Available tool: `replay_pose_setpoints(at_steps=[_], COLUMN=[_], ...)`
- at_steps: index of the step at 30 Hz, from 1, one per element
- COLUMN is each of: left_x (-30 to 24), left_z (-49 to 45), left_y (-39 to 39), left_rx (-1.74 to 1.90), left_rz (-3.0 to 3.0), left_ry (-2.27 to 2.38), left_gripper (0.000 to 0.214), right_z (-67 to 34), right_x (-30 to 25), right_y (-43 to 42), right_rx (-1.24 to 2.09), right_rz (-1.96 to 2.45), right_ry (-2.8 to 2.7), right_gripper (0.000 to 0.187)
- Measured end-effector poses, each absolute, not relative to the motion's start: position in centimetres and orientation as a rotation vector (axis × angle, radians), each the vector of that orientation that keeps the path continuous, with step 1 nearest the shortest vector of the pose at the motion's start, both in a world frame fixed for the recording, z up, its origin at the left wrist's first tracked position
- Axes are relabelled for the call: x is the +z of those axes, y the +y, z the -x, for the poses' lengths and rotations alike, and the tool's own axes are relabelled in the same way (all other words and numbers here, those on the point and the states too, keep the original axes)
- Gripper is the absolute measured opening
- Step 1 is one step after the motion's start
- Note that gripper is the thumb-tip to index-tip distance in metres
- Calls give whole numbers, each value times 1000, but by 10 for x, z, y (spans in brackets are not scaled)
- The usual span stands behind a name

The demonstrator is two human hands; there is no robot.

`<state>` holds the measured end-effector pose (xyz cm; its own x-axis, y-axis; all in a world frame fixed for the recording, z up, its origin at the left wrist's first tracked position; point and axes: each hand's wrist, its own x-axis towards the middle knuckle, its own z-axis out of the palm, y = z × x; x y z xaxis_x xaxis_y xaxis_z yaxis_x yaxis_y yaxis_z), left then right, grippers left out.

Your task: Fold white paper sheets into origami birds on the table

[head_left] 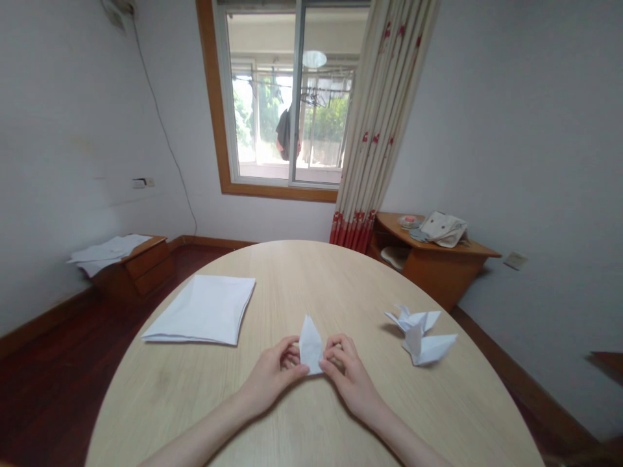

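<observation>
Left hand (276,371) and right hand (351,376), fingers pinching a pointed white paper piece (310,345), seemingly part-folded; two white paper birds (433,351) look finished!

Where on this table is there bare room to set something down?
The table is bare beyond the folded paper, between the paper stack and the paper birds, and on the birds' near side. Crowded: where left hand and right hand hold the folded paper.
</observation>
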<state>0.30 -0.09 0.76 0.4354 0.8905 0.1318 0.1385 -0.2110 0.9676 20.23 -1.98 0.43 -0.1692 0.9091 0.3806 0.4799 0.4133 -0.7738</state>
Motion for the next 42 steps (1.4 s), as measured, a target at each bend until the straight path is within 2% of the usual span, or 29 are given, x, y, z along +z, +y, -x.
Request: replay_pose_setpoints(at_steps=[7,19,32,42], left_x=[6,17,14,16], left_z=[-10,-8,-8,-9], left_y=[-1,-11,-17,-19], left_rx=[987,922,971,986], left_rz=[-1306,-1559,-1847,-1882], left_ry=[936,1049,1056,1075], left_gripper=[42,28,26,25], right_z=[-203,-202,-200,-199], right_x=[2,2,5,2], right_y=[-19,-23,-29,-32], right_rx=[621,551,-96,-430], right_rz=[1168,1157,1047,1074], right_ry=[-1823,-1851,-2005,-2060], right_gripper=[22,18,18,22])
